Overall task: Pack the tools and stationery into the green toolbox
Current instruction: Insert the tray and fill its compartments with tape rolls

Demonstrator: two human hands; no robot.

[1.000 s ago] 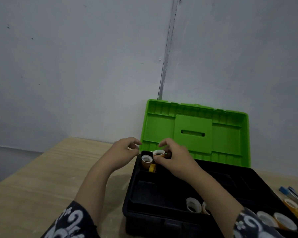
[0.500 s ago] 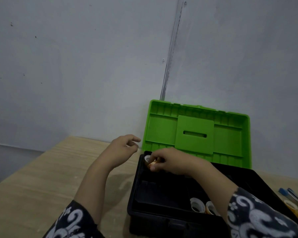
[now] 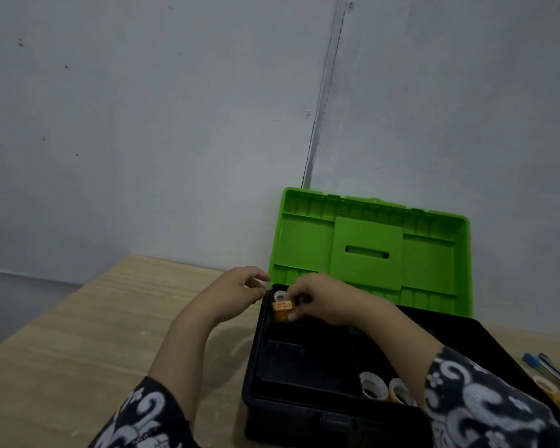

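The toolbox stands open on the table, its green lid (image 3: 366, 250) upright against the wall and its black tray (image 3: 304, 360) in front. My right hand (image 3: 320, 299) reaches into the tray's far-left corner and pinches an orange tape roll (image 3: 282, 307), pressed beside another roll (image 3: 279, 296) there. My left hand (image 3: 230, 294) hovers just left of the box rim, fingers loosely curled, holding nothing. Two more tape rolls (image 3: 385, 389) lie in a near compartment.
The wooden table (image 3: 78, 350) stretches left of the box. At the right edge lie blue pens (image 3: 543, 367) and another tape roll (image 3: 547, 389). A grey wall stands close behind the lid.
My right hand has brought the tape roll down into the far-left corner of the tray beside the other roll. My left hand stayed near the rim.
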